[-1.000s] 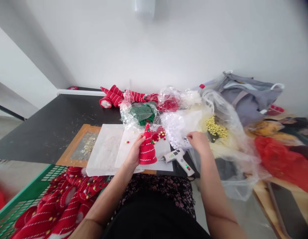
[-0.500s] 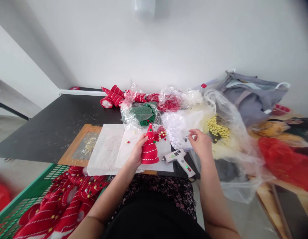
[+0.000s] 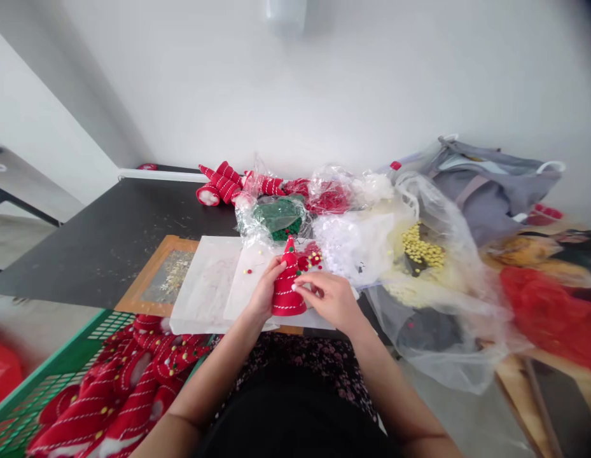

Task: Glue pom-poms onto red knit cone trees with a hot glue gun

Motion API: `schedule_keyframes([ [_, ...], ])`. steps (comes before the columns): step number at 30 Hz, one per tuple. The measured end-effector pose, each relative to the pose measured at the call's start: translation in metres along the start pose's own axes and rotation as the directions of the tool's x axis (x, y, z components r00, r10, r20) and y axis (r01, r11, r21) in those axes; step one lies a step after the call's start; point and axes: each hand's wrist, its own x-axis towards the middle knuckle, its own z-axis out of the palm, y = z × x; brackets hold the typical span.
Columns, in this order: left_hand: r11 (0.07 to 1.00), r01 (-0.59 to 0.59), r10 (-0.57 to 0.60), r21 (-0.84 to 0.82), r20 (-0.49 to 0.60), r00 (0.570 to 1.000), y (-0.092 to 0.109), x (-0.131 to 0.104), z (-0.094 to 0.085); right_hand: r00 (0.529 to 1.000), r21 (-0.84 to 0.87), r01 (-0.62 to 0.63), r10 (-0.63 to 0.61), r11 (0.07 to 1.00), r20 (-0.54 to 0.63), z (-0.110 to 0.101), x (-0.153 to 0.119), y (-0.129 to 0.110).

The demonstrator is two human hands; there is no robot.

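1. From my remote view, the white ball [image 3: 294, 287] sits at the cone's [image 3: 285, 299] right face, around the middle of its height; I can't tell whether the two touch.
2. The cone's long axis runs nearly straight up my view, its narrow tip away from the body and its wide end nearest it.
3. My left hand [image 3: 264, 289] has the cone by its left side, fingers closed round it above the base. The cone lies just to the right of that palm, in front of the body and over the white sheet [image 3: 235, 286].
4. My right hand [image 3: 336, 302] comes in from the right, thumb and forefinger nearly together, with the white ball pinched at their tips. From that pinch, the cone lies immediately to the left.
5. Both hands are close to the cone, but the left is nearer, being wrapped on it.
6. Beyond the right hand lie the white pompoms [image 3: 329, 245]; the green bag [image 3: 278, 214] is past the cone's tip.
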Motion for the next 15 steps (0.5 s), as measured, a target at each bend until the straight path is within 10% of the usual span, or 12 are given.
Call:
schedule_keyframes([
  [5,0.999,0.031,-0.033,-0.021,-0.120,0.992,0.010,0.000,-0.005,0.958,-0.349,-0.207,0.261,0.914,0.117,-0.022,0.021,0.051],
  [9,0.999,0.011,-0.016,-0.031,-0.172,0.985,0.015,0.001,-0.009,0.860,-0.504,-0.151,0.365,0.851,0.357,-0.011,0.039,0.084],
  [15,1.000,-0.004,-0.001,-0.029,-0.174,0.985,0.018,0.001,-0.019,0.813,-0.582,-0.106,0.407,0.806,0.417,0.015,0.042,0.097],
])
